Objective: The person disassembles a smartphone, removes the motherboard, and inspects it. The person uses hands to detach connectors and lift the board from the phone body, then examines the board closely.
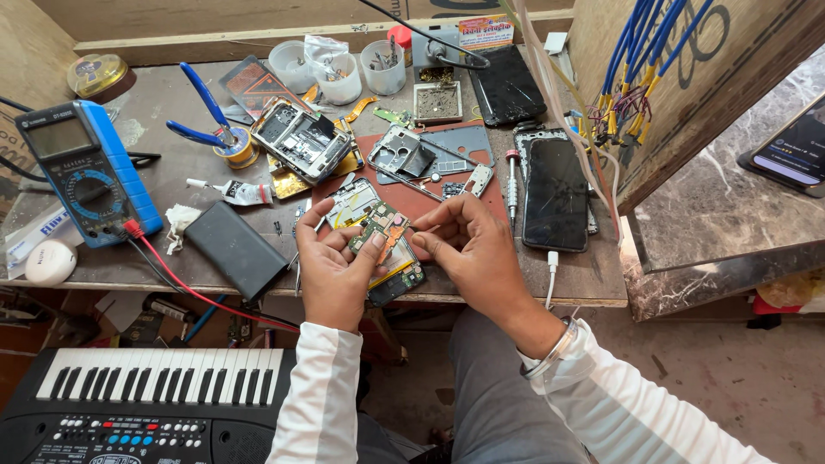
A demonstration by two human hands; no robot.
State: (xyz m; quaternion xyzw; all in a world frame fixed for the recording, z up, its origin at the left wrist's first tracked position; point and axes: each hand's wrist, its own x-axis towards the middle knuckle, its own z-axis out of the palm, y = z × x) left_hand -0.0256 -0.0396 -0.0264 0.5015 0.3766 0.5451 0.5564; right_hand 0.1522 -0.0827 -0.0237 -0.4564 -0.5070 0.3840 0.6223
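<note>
Holding a small green circuit board [384, 225] above the surface [593, 279] edge, the left hand [333, 268] keeps its grip closed on it, while the right hand [471, 249] pinches the board's right end; an opened phone [397, 277] lies just beneath.

Glossy glass phone [556, 193], matt wooden bench [593, 279], green circuit board [384, 225]

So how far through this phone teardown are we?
Done: the phone lies opened, with a frame and back plate set aside on the mat. In hand: the left hand holds its circuit board, right hand fingertips at it. Left: everything is still apart.
</note>
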